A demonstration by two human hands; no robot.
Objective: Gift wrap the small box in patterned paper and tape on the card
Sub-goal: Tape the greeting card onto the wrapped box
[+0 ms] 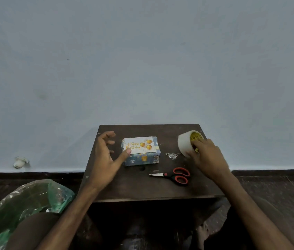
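One box (pixel 141 159), seemingly blue-patterned wrap, card (pixel 140 145) atop

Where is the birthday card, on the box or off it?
On it: the card lies flat atop the wrapped box, left hand pressing its corner with the thumb.

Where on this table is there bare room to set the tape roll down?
Bare: the near strip of table between the scissors and the front edge, and the back strip between wrapped box and tape roll. Crowded: around tape scrap and scissors.
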